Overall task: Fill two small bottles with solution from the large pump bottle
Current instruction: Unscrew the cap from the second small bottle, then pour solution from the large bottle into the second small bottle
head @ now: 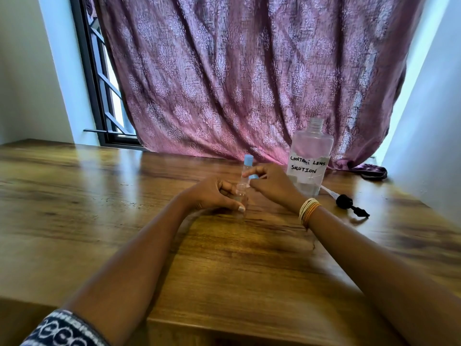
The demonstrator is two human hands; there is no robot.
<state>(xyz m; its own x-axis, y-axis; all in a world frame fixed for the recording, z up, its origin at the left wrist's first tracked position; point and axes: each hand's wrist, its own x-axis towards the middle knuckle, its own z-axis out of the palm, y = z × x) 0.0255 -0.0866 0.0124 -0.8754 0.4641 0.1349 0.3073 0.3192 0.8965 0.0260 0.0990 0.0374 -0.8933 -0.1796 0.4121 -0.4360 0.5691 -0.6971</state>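
Upright, uncapped small bottle (pixel 241 196) in left hand (pixel 214 196)'s grip, blue cap (pixel 253 176) pinched by right hand (pixel 272 186).

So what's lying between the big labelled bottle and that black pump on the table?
In the head view, only the pump's clear dip tube lies there, running from the black pump head towards the base of the large bottle on the wooden table.

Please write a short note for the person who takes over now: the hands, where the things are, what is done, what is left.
Left hand grips an uncapped small bottle upright on the table. Right hand pinches a blue cap just above it. Second small bottle, blue-capped, stands behind. Large bottle is open; its pump lies to its right on the table.
Left: cap the held bottle. Fill levels unclear.
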